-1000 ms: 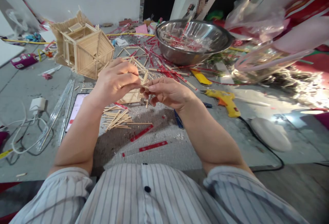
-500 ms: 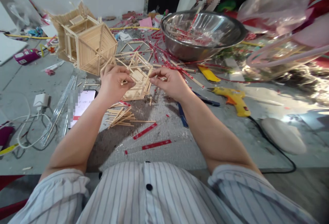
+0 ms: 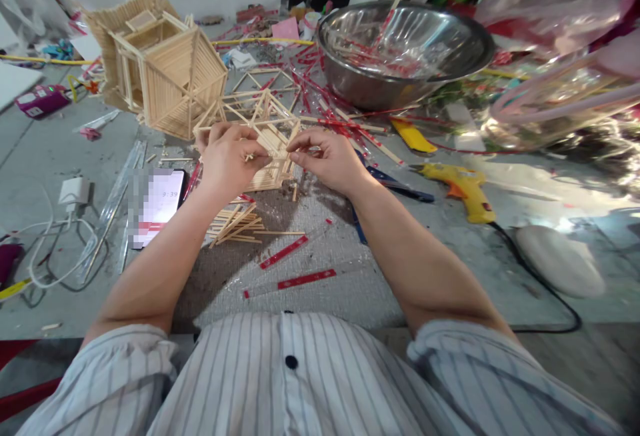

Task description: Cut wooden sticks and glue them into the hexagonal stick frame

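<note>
A small open frame of thin wooden sticks [image 3: 273, 180] rests on the table between my hands. My left hand [image 3: 231, 159] is closed at its left side, with pale stick ends showing between the fingers. From the right, my right hand [image 3: 330, 159] pinches a thin stick at the frame's upper edge; the fingertips partly hide it. Behind my left hand stands a larger many-sided stick model [image 3: 173, 83]. A loose pile of wooden sticks [image 3: 233, 224] lies just in front of the frame.
A phone [image 3: 159, 206] lies left of my forearm, near a white charger [image 3: 75, 191]. To the right are a yellow glue gun [image 3: 467, 189] with its cord and dark blue pliers [image 3: 400, 186]. A steel bowl [image 3: 350, 83] holds red wrappers. Red-marked plastic strips [image 3: 306, 279] lie in front.
My left hand has shifted slightly right, nearer my right hand. My right hand stays at the frame's edge. The whole view has shifted a little.
</note>
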`<action>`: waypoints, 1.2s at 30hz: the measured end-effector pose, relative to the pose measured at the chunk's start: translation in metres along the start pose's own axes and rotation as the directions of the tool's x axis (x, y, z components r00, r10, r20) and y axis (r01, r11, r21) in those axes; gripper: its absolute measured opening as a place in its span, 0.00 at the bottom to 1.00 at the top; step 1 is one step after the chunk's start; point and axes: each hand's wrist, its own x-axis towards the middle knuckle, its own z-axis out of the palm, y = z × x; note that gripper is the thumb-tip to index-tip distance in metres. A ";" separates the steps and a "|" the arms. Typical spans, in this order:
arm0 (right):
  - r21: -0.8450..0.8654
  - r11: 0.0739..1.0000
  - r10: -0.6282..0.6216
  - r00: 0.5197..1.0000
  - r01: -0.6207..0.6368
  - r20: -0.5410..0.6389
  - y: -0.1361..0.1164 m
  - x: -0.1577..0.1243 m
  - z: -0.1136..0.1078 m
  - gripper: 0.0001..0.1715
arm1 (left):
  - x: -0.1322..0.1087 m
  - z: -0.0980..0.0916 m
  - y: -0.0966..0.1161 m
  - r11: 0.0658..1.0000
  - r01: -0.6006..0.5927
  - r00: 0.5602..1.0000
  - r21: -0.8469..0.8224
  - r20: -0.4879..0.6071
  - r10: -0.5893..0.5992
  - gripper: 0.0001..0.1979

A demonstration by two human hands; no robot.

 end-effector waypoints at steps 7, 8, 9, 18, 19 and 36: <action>-0.025 0.999 -0.036 0.999 0.036 0.006 0.002 -0.001 0.005 0.05 | -0.001 0.001 0.001 0.997 -0.018 1.000 0.080 -0.011 0.019 0.09; -0.035 0.999 -0.040 0.999 0.040 0.000 0.001 -0.001 0.006 0.05 | -0.001 0.002 0.001 0.997 -0.021 1.000 0.071 -0.016 0.022 0.09; -0.045 0.998 -0.040 0.999 0.039 -0.006 0.001 -0.002 0.007 0.05 | -0.001 0.002 0.000 0.998 -0.022 1.000 0.062 -0.021 0.023 0.10; -0.102 0.995 -0.026 0.998 0.021 -0.048 -0.001 -0.004 0.011 0.05 | 0.003 0.009 -0.017 0.999 0.000 0.999 0.055 0.034 -0.002 0.13; -0.109 0.994 -0.025 0.999 0.020 -0.045 -0.001 -0.004 0.011 0.05 | 0.003 0.008 -0.016 0.999 0.000 0.999 0.054 0.041 -0.003 0.14; -0.198 0.980 -0.016 1.000 0.013 -0.012 -0.004 -0.005 0.011 0.09 | 0.001 -0.011 0.018 0.940 -0.017 0.977 0.340 0.207 -0.057 0.06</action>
